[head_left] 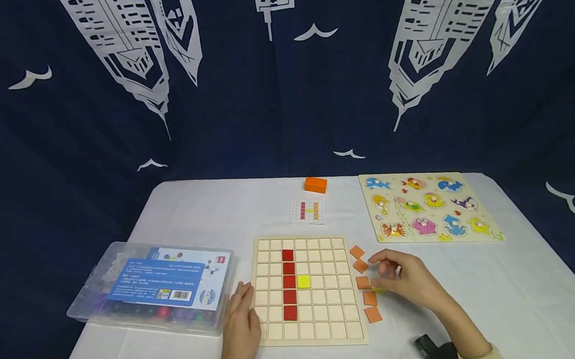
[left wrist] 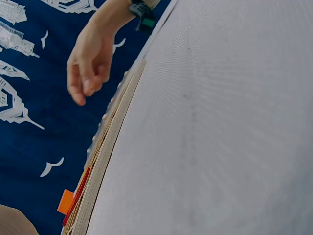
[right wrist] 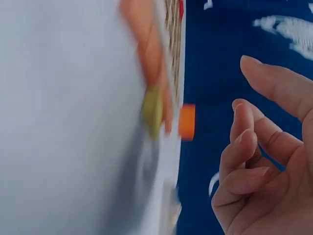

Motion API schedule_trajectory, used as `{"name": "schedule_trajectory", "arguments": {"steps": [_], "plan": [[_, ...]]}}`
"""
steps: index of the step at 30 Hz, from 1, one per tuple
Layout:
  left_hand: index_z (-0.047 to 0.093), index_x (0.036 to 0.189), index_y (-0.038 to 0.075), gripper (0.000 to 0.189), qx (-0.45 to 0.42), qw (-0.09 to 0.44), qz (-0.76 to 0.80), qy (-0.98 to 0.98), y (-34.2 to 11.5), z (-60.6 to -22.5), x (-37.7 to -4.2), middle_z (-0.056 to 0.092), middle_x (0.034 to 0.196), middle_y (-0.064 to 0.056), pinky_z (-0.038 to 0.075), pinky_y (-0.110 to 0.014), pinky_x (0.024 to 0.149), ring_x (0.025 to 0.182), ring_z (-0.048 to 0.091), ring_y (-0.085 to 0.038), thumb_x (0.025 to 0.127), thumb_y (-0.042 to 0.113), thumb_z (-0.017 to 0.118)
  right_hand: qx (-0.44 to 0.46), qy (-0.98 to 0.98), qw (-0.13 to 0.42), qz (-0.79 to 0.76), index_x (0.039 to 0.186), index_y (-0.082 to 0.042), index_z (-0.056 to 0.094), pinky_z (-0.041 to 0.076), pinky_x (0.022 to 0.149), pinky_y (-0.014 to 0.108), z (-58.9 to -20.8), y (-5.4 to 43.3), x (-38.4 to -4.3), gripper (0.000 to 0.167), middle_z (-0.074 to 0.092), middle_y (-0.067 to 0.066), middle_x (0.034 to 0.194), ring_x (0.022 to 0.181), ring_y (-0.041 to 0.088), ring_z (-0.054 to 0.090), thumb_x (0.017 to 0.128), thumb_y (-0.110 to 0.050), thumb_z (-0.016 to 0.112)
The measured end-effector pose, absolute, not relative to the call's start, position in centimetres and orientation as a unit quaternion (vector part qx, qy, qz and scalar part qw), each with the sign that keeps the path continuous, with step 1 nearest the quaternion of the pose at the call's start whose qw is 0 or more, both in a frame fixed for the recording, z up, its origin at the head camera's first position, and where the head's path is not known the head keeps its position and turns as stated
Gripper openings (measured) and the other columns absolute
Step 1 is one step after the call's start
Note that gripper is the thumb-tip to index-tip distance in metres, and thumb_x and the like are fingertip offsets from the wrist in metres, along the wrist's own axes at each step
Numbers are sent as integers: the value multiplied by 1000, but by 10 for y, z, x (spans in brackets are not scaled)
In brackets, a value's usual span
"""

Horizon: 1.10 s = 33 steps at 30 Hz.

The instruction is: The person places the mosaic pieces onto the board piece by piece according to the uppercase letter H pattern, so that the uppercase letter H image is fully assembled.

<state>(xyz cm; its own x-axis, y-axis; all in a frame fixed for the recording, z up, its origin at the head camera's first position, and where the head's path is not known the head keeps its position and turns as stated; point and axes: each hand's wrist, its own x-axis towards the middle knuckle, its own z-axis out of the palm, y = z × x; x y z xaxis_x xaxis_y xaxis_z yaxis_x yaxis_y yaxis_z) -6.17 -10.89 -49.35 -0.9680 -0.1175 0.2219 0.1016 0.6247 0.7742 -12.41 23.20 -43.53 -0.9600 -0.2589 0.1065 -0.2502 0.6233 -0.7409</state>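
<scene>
My left hand (head_left: 240, 317) rests along the left edge of a wooden grid board (head_left: 326, 332), fingers straight. A column of several red square tiles (head_left: 289, 282) lies in the board's cells. One yellow tile (head_left: 303, 282) sits right of the middle red one. Beyond the board's right edge lie several loose orange tiles (head_left: 370, 298) in a rough column. Over them hovers my right hand (head_left: 409, 277), thumb and index finger apart with nothing between them. Just under its fingers shows some yellow (head_left: 378, 290), mostly hidden; the right wrist view has it as blurred yellow tiles (right wrist: 152, 112).
Behind the board lie a small pattern card (head_left: 307, 210) and an orange block (head_left: 315, 185). A sea-animal peg puzzle (head_left: 432, 206) is at the back right. At the left stands a clear plastic case (head_left: 101, 279) with a blue label. A black object (head_left: 435, 351) shows by the right wrist.
</scene>
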Motion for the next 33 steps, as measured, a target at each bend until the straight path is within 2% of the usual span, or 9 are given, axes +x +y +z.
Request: {"name": "schedule_trajectory", "arguments": {"steps": [9,19,33], "plan": [[56,126,-15,43,2,134,-426,-895,-108,-492,-62,54,137,-25,33,-59,110,137,42,-43,83,-16,52,-98,908,14,-408,104,-6,68,40,54,22,-453,261,-120,38,56,1,78,63,8,47,70,-10,85],[57,125,-16,42,2,134,-428,-894,-108,-492,-62,55,136,-25,32,-61,110,137,42,-43,83,-16,52,-110,902,38,-415,101,-7,69,43,54,20,-469,263,-121,36,59,0,78,62,5,48,69,-10,86],[56,125,-16,42,3,130,-435,-891,-109,-493,-61,54,136,-26,31,-62,110,136,41,-44,83,-17,52,-80,921,66,-374,100,-9,69,40,57,20,-469,257,-123,35,58,-3,78,65,6,47,69,-11,85]]}}
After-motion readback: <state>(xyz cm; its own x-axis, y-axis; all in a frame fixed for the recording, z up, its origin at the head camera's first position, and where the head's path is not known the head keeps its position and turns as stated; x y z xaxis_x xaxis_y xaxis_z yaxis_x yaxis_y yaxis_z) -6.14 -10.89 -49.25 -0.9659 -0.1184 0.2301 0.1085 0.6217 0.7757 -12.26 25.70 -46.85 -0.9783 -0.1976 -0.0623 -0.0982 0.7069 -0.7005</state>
